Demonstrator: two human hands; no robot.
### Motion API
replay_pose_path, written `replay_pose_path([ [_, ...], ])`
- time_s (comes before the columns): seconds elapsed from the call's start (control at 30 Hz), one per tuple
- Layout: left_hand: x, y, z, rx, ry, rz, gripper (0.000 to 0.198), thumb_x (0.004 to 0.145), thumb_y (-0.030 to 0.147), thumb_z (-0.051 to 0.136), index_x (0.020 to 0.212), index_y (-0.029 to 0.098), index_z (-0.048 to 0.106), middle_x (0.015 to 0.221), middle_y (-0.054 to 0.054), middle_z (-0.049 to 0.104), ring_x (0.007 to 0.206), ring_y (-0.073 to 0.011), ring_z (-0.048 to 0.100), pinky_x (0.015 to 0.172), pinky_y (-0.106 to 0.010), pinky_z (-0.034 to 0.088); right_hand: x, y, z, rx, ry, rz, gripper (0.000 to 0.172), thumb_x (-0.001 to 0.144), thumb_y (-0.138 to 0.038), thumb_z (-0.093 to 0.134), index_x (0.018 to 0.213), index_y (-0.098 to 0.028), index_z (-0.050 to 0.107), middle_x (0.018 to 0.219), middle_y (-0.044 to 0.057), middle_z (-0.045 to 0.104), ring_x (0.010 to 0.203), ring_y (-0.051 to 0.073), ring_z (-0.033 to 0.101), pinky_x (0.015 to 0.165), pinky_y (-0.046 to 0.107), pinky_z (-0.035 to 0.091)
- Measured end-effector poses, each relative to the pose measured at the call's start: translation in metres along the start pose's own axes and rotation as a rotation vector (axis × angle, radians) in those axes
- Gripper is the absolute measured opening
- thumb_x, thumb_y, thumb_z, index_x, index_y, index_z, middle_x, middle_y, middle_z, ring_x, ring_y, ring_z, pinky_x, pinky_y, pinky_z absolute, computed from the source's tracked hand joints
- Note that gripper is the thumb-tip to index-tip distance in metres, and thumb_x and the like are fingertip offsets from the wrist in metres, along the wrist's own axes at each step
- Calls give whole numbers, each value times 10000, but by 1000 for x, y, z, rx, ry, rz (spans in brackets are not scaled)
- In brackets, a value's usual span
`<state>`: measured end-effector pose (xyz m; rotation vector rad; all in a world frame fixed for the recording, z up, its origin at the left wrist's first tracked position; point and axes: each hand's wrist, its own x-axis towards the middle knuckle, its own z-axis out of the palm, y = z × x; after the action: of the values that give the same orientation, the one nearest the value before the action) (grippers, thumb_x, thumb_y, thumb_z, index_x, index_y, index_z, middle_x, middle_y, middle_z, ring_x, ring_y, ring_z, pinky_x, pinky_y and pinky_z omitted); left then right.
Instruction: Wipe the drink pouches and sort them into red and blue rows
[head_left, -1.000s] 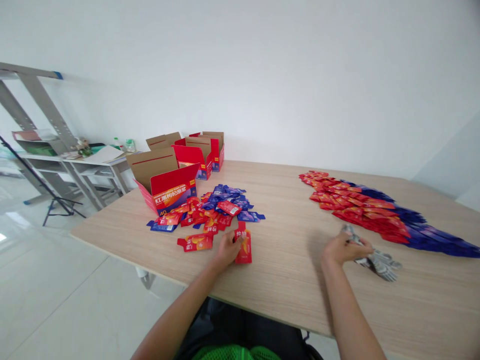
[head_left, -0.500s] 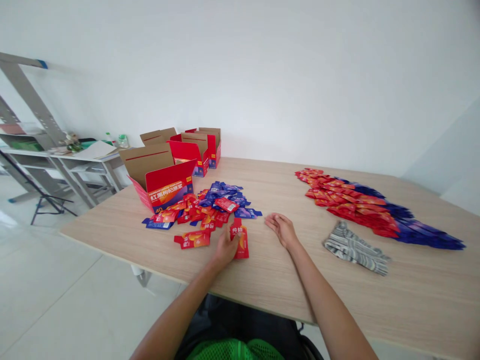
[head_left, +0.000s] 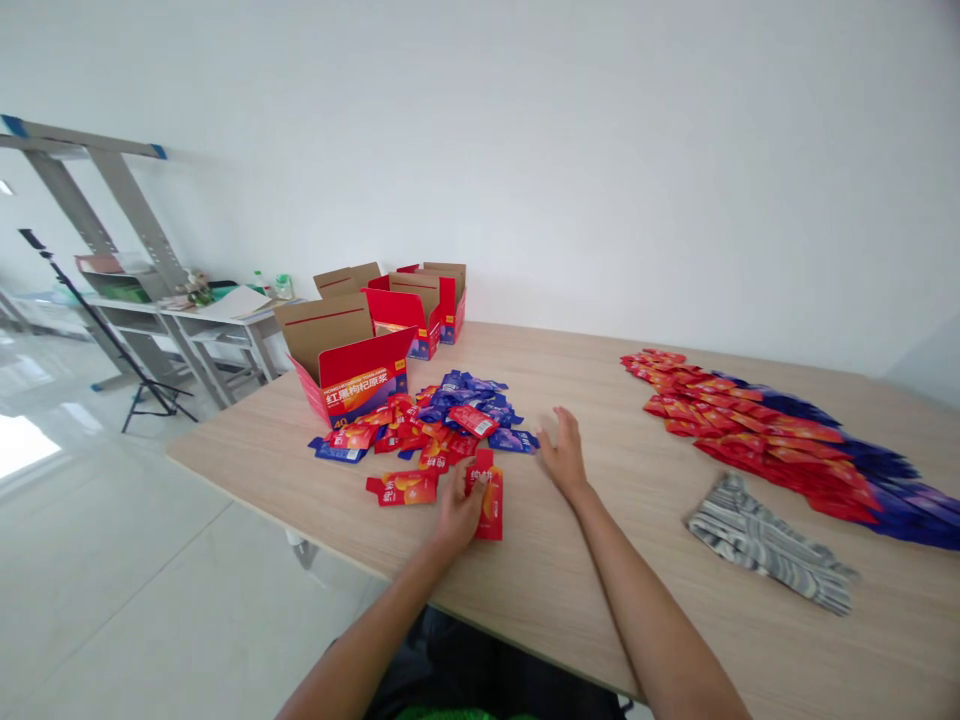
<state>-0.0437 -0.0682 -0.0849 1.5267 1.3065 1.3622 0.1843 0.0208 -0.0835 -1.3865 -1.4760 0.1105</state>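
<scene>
Right hand (head_left: 564, 455) moved forward since half second ago, now nearer pile of red and blue sachets (head_left: 435, 425), fingers spread, palm down, grasping nothing, just beside blue sachet at pile's edge. Left hand (head_left: 459, 510) rests on red sachet (head_left: 489, 495) lying flat on wooden table (head_left: 570, 560), fingers pressing it, not closed around it. Open red carton (head_left: 352, 375) behind pile. Striped grey cloth (head_left: 765, 540) lies well apart at right, near long row of sachets (head_left: 780, 435).

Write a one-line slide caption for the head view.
Left hand rests on a red sachet; right hand reaches toward the mixed sachet pile.
</scene>
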Motion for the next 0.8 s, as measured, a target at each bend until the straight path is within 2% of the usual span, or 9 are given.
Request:
replay_pose_path([
  [0.1,-2,2,-1,44,42,19,396,936,360,542,1292,187,529,1330,-150,629,1240,-255,583,1085,-440,433,-19,-27,30,-35,-255,-233,678,972,-471,462,1550,-161,288,1601,189,304,1494,280,275,1187,496,288],
  [0.17,-4,2,-2,64,63,24,403,933,360,548,1295,183,532,1306,-150,644,1226,-259,594,1080,-446,437,-28,-42,46,-105,-355,-361,575,985,-359,464,1529,-200,372,1617,164,294,1509,304,241,1188,526,261],
  [0.27,-8,0,-6,107,121,5,420,915,362,570,1285,164,551,1254,-154,669,1194,-275,616,1048,-456,464,-37,-57,58,-169,-351,-436,414,959,-209,488,1358,-219,598,1502,151,468,1395,315,404,1139,517,329],
  [0.37,-7,-3,-12,186,92,7,439,891,330,598,1292,159,554,1234,-167,677,1167,-295,635,1014,-473,487,-41,-61,58,-165,-280,-421,304,962,-164,482,1160,-209,709,1258,134,623,1187,276,546,1046,460,422],
  [0.47,-5,-6,-17,256,49,8,439,875,287,611,1294,173,547,1243,-169,675,1164,-308,641,1004,-491,496,-43,-62,54,-151,-260,-404,284,981,-172,458,1058,-199,730,1099,119,649,1069,250,582,987,420,464],
  [0.53,-5,-9,-17,310,42,19,449,874,280,609,1304,172,535,1253,-171,665,1182,-311,630,1015,-502,494,-43,-63,53,-141,-241,-386,263,983,-232,490,1116,-191,713,1138,132,633,1064,254,582,987,421,475],
  [0.6,-8,-11,-15,381,35,80,480,876,290,611,1331,169,515,1264,-173,649,1207,-313,607,1035,-518,484,-43,-63,54,-117,-248,-340,336,973,-302,530,1260,-180,657,1272,165,587,1119,275,569,1022,452,462],
  [0.7,-17,-13,-11,498,36,210,564,865,318,637,1386,171,477,1321,-186,597,1273,-339,542,1069,-567,455,-41,-64,55,25,-426,-247,467,958,-338,549,1396,-176,567,1342,180,577,1181,295,562,1066,486,430],
  [0.8,-27,-9,-11,634,33,277,660,864,389,654,1436,144,433,1450,-227,489,1375,-396,439,1093,-629,406,-39,-65,54,159,-591,-202,400,950,-297,547,1330,-199,625,1222,133,680,1133,266,614,1047,443,448],
])
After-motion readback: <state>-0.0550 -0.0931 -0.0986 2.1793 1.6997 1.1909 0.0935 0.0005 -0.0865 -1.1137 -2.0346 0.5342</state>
